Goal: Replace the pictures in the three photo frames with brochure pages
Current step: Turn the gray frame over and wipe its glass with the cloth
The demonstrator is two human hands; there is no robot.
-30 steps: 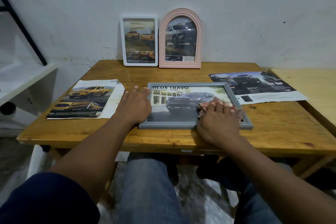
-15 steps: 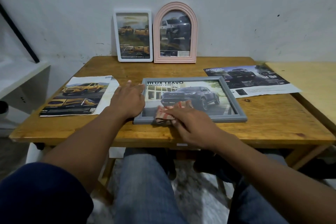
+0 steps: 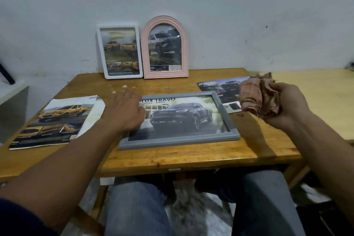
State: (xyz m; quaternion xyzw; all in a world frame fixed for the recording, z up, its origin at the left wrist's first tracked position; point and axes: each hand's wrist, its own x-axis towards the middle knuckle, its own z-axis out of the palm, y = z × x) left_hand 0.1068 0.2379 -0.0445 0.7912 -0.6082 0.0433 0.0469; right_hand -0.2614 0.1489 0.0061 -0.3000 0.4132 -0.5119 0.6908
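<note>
Cloth [image 3: 256, 97] now off "HILUX TRAVO" frame [image 3: 178, 141]

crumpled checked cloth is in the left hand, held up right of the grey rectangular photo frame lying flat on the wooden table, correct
No, the right hand grips the crumpled checked cloth, as the head view shows. It is held up right of the grey rectangular photo frame lying flat on the wooden table.

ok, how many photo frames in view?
3. White frame and pink arched frame stand side by side at the back of the table; grey frame lies flat in front, partly under the left hand. None looks hidden.
</note>
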